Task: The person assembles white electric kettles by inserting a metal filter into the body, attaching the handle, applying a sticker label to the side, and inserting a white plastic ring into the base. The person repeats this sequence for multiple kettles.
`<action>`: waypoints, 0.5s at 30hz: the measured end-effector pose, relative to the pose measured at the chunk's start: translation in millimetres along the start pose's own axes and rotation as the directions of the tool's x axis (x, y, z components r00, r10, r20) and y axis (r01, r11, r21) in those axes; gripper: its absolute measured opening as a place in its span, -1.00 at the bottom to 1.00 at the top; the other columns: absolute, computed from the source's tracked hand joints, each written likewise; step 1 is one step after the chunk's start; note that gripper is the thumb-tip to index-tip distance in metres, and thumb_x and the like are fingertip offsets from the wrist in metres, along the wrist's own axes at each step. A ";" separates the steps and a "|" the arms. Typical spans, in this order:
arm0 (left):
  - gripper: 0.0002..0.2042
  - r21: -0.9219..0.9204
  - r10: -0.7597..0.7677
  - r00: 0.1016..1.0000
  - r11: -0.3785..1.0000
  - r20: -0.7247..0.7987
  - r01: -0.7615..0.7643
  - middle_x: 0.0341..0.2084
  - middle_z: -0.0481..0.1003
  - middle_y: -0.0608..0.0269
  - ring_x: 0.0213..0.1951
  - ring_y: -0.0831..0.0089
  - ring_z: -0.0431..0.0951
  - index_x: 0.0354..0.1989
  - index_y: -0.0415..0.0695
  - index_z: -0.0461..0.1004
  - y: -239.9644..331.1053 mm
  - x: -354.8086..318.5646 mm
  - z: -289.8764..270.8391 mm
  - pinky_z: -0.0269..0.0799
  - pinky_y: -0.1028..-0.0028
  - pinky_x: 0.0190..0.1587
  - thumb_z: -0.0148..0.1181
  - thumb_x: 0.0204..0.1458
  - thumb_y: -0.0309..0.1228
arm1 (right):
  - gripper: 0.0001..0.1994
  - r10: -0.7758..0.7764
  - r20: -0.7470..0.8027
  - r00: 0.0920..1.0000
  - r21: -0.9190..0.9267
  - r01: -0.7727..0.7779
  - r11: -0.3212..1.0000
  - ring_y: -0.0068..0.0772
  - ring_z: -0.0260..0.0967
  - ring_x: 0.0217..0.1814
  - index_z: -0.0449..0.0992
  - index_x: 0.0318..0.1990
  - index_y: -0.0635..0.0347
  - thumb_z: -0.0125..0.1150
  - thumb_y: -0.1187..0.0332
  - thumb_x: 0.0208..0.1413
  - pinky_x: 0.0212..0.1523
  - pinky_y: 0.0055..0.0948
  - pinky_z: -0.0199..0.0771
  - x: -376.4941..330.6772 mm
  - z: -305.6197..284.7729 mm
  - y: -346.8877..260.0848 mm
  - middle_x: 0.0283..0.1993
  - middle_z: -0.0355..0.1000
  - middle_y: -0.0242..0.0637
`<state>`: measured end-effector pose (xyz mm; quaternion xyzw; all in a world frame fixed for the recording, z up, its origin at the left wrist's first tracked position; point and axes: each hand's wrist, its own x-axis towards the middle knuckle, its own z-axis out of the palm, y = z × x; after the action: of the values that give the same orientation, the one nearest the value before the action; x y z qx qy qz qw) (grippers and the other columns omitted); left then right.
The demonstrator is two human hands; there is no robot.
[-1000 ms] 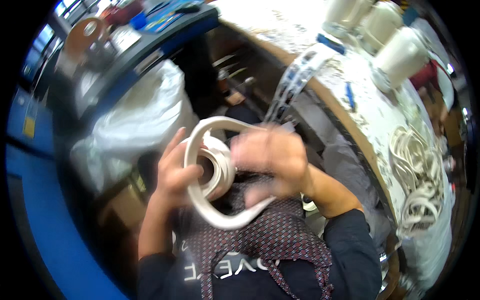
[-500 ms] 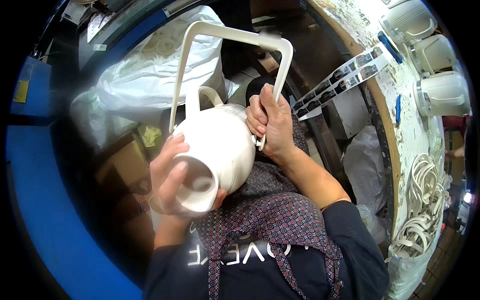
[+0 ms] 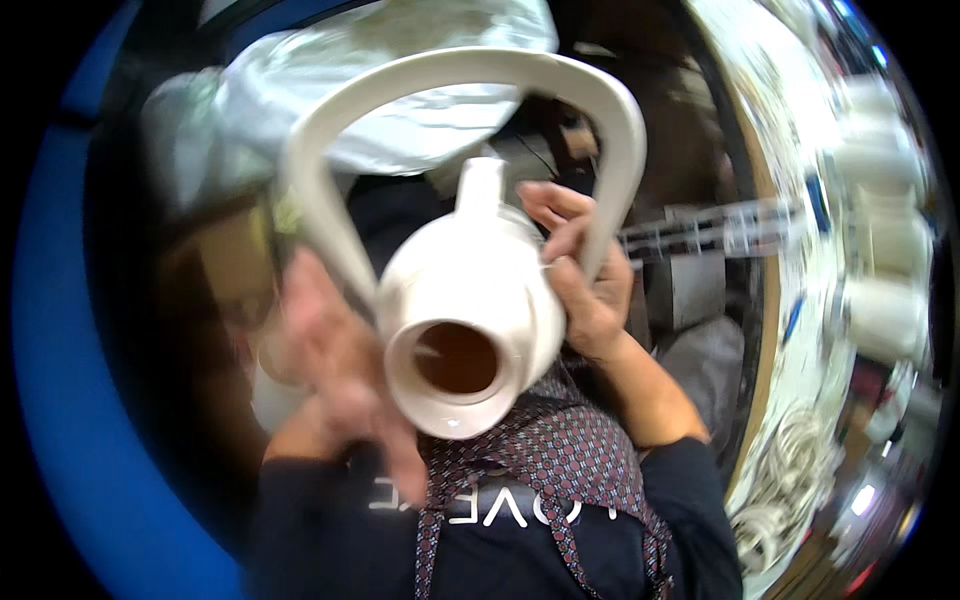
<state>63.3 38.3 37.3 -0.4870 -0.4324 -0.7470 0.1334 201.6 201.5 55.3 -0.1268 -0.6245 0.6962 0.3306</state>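
A white plastic jug body (image 3: 535,318) is tilted in front of me, its round mouth facing me and showing a brownish inside. A fixed handle (image 3: 482,190) juts from its far side. Over it arches a large white carrying handle (image 3: 450,68), its ends reaching down both sides of the body. My right hand (image 3: 595,290) grips the jug at the right end of that arch, thumb and fingers around it. Blurred by motion, my left hand (image 3: 345,360) is at the left of the mouth with its fingers spread; whether it touches the jug is unclear.
A white plastic sack (image 3: 380,100) lies beyond the jug. On the right runs a worn white bench (image 3: 775,130) with several white jug bodies (image 3: 880,320) and a pile of pale curved parts (image 3: 785,490). A printed strip (image 3: 700,235) hangs over its edge. A blue surface curves along the left.
The jug has turned so its mouth faces me more squarely, and the carrying handle appears nearer and wider. My left hand has come off the mouth's rim and moved left, fingers spreading.
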 end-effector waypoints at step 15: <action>-0.62 -0.427 -0.910 0.278 0.130 0.306 0.895 -0.59 0.35 0.48 -0.55 0.79 0.26 0.10 -0.33 0.34 -54.1 10.3 15.6 0.19 0.73 -0.47 0.09 0.19 -0.34 | -0.34 -0.159 0.226 0.961 -0.548 0.260 0.795 -0.01 0.38 0.11 0.42 -0.05 0.32 -0.11 -0.22 0.16 0.27 0.00 0.14 -12.4 30.1 -54.5 -0.03 0.47 0.05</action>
<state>34.3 84.6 20.4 -0.1319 -0.4118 -0.7663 -0.4752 209.6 170.2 109.9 -0.0909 -0.8404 0.4432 0.2985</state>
